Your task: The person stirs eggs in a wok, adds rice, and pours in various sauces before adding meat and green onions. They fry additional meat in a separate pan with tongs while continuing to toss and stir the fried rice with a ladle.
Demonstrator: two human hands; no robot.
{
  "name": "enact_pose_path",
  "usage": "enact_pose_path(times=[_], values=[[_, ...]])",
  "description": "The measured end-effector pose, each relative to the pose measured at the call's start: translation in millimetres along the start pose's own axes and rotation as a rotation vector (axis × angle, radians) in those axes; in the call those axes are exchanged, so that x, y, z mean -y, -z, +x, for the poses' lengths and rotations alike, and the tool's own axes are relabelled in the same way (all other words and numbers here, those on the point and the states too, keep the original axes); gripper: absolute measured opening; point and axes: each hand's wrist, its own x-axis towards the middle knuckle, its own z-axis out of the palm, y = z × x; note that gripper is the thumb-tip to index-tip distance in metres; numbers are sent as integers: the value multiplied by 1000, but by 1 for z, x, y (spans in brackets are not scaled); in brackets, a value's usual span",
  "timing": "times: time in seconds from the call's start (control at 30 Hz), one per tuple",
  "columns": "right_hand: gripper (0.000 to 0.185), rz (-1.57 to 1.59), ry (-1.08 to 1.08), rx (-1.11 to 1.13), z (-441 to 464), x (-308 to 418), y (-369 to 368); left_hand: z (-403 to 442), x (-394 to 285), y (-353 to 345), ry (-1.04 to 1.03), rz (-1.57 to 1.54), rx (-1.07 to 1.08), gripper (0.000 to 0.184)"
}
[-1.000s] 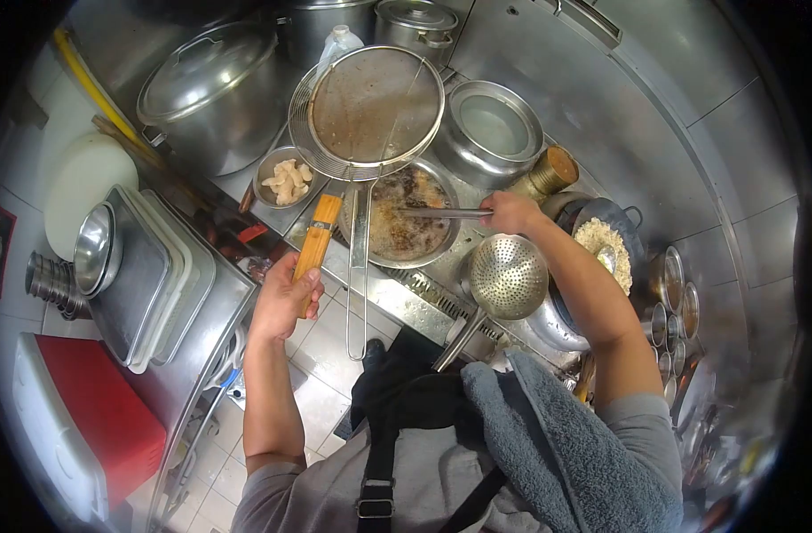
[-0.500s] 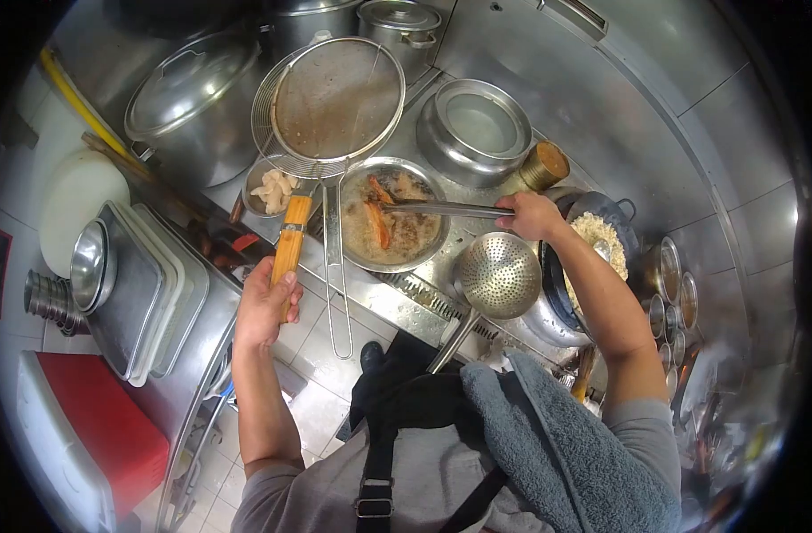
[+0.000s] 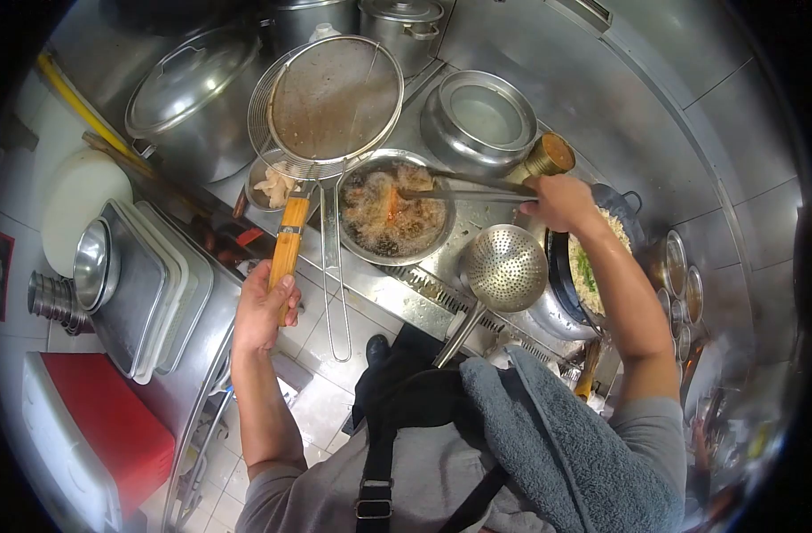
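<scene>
My left hand (image 3: pixel 262 309) is closed around the wooden handle (image 3: pixel 289 244) of a wire skimmer (image 3: pixel 262 111). A round fine-mesh strainer (image 3: pixel 336 99) with a long wire-loop handle lies over the skimmer. Metal tongs (image 3: pixel 477 196) are in my right hand (image 3: pixel 562 206), their two arms apart. The tongs reach into a round pan of bubbling oil (image 3: pixel 357 246), where the tip of one arm is at an orange-brown piece of food (image 3: pixel 392 202). Foam hides what else is in the oil.
A perforated ladle (image 3: pixel 505 268) rests right of the pan. Behind it stand a steel pot of cloudy liquid (image 3: pixel 486 120) and a tin can (image 3: pixel 550 155). A wok of fried rice (image 3: pixel 592 258) lies under my right forearm. Stacked trays (image 3: pixel 139 293) sit at left.
The tongs have spread apart and my right hand has shifted slightly right. The oil bubbles more strongly, and less of the orange food shows. My left hand keeps its grip on the skimmer.
</scene>
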Motion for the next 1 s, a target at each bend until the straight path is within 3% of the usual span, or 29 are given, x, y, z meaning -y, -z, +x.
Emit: enact_pose_path(times=[0.17,0.27,0.4,0.47,0.63,1.0], values=[[40,-36,2,-70,-24,15,43,-3,-1,2,-11,9,-3,13],[50,-30,119,-65,-24,39,49,-2,-3,2,-14,16,5,14],[25,-173,267,-6,-7,96,44,-1,-4,1,-19,31,14,14],[23,-191,382,-23,12,123,29,0,-4,0,-18,12,32,15],[23,-209,417,-67,58,177,-9,-4,-4,-6,-32,-5,66,17],[19,-205,338,-80,34,90,-2,-17,4,7,-41,18,64,19]])
